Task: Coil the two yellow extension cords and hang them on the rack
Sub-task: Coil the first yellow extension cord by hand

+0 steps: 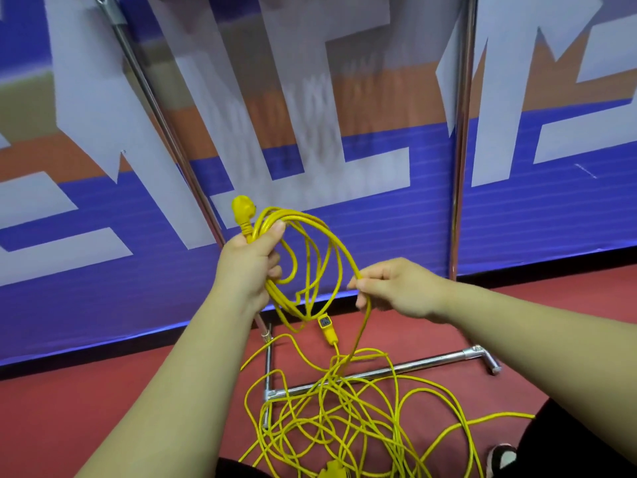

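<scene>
A red floor (103,391) runs up to a blue, orange and white banner (517,219). In front of the banner stands the chrome rack (379,372), its two poles rising out of view and its base bars lying on the floor. Above the rack's base, close to the pole on the person's left, the left hand (246,267) holds a coil (300,219) of yellow cord. Its fingers (272,257) are curled tight round the gathered loops, probably so they cannot spring apart. The plug (242,210) sticks up out of the fist, likely kept there as the fixed starting end. Between the rack's poles, the right hand (396,288) pinches a single strand between thumb and fingertips (358,282). That light grip would let the cord slide while the next loop is fed across. A socket end (325,327) dangles below the coil, just above the base. The rest of the cord lies as a loose heap (337,369) over and in front of the rack's base bars; I cannot tell which loops belong to which of the two cords. Another yellow fitting (331,473) shows on the near side of the rack. Nothing hangs on the part of the rack in view, so the coiling looks only partly done.
</scene>
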